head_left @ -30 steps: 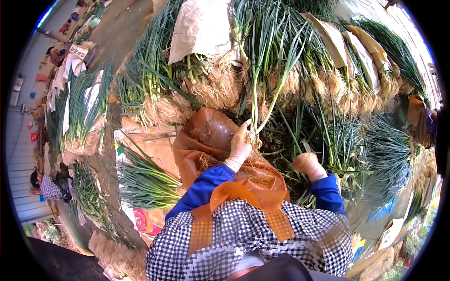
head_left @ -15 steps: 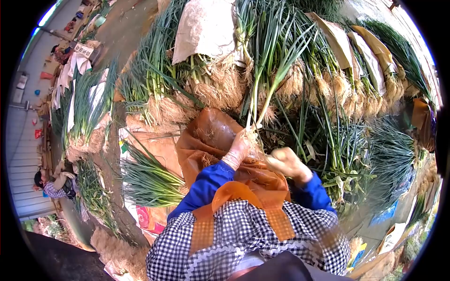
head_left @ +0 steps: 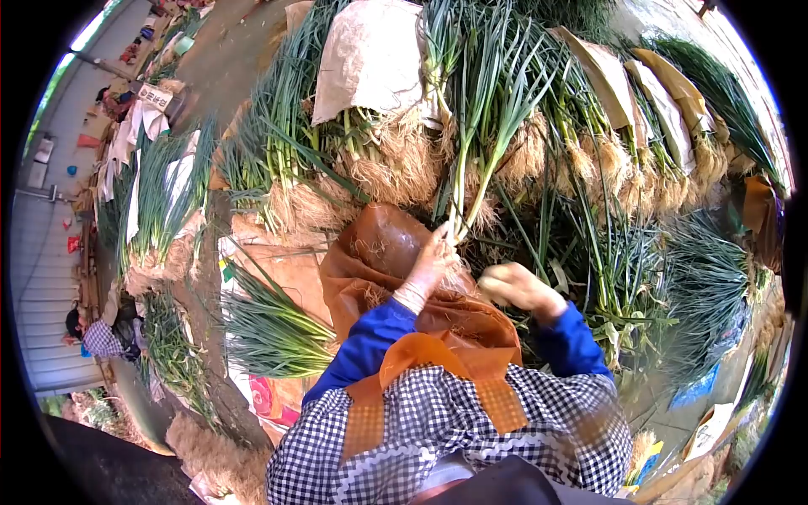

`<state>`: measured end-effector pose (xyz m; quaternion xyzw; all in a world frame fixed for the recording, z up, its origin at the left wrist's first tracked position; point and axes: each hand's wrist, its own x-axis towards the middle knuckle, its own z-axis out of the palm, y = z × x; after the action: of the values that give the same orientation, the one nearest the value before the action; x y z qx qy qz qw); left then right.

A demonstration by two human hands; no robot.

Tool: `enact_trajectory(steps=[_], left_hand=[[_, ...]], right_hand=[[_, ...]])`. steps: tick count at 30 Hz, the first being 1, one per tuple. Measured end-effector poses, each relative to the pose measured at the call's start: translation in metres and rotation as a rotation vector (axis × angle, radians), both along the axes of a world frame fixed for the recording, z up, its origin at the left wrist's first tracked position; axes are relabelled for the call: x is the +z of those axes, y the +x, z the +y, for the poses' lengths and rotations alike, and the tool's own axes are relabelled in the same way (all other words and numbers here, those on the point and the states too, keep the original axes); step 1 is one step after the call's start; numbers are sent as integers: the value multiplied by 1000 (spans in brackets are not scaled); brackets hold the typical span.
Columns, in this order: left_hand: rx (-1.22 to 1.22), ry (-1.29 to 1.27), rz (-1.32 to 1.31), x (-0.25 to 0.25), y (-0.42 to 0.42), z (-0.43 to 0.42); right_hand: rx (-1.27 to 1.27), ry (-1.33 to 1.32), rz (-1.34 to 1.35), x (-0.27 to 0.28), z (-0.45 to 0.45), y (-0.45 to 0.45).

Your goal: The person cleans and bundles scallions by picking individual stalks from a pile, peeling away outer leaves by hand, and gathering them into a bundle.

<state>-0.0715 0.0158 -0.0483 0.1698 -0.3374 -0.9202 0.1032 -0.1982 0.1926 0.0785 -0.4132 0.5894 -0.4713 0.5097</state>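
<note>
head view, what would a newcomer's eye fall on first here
Probably the leafy green bunches with shaggy pale roots, lined up across the top. Next, perhaps, the shiny orange-brown apron in the middle. Near the centre, the left hand grips long green stalks by their lower ends, the right hand curled beside it.

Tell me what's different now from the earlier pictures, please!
The right hand has moved left, closer to the left hand. I can't tell whether it took or let go of anything. The left hand still holds the long green stalks near their lower ends, and the leafy bundle beside the brown apron hasn't moved.
</note>
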Motion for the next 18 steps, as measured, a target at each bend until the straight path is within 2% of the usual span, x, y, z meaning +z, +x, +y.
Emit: enact_trajectory(steps=[1,2,3,4,5,7,9,10,11,13,15,17,18], left_hand=[[-48,228,161,-8,5,-10],[-35,407,56,11,3,-9],[-39,413,53,18,3,-5],[-40,242,-27,25,-1,0],[-46,69,-106,27,-5,5],[-8,83,-82,11,-8,12],[-66,-656,-208,-9,-2,12],[-116,-1142,-401,16,-1,11],[-143,-1394,-584,51,-4,9],[-142,-1406,-635,68,-1,0],[-190,-1432,-759,71,-3,-10],[-243,-1478,-788,66,-3,-14],[-200,-1461,-721,64,-4,-13]], right_hand=[[86,-13,-78,8,21,-8],[26,115,-125,12,43,-18],[-38,244,-169,14,60,-26],[-179,375,35,4,60,-31],[-241,481,357,-8,49,-33],[-464,-40,183,-44,14,-28],[-352,-113,-50,-24,-29,-18],[-300,-163,-110,-49,-43,-11],[-164,-57,-266,-77,-47,-9],[34,64,-16,-27,-24,-10],[133,-45,-212,0,25,-24],[-11,-227,-280,20,83,-46],[-183,116,-207,24,103,-53]])
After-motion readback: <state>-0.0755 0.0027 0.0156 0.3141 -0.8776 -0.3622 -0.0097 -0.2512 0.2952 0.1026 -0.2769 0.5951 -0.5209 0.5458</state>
